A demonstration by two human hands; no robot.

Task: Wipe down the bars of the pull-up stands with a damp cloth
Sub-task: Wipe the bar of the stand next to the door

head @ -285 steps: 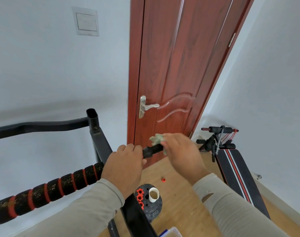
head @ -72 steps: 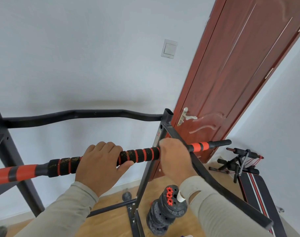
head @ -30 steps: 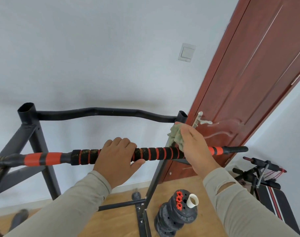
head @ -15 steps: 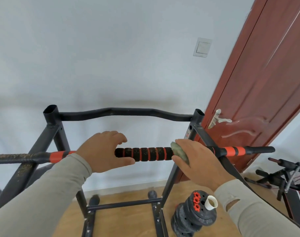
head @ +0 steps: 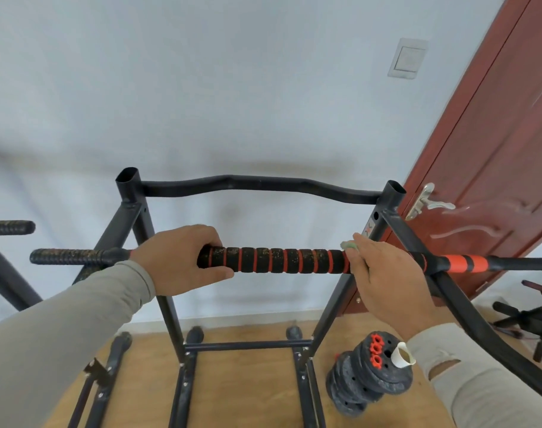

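Note:
A black pull-up bar with red rings [head: 282, 261] runs across the middle of the view, carried by a black stand frame [head: 134, 211]. My left hand [head: 180, 257] grips the bar left of centre. My right hand [head: 387, 276] wraps the bar to the right with a pale green cloth [head: 348, 244] pressed under its fingers; only a corner of the cloth shows. A curved black rear bar [head: 257, 183] joins the two uprights behind.
A red-brown door [head: 495, 168] with a metal handle [head: 427, 203] stands at the right. A stack of black weight plates [head: 365, 384] with a white paper cup [head: 402, 358] sits on the wooden floor. Another bar end [head: 10, 227] pokes in at the left.
The view has swung left, so the whole stand now shows. My left hand has closed around the bar. My right hand with the cloth sits on the bar's right part.

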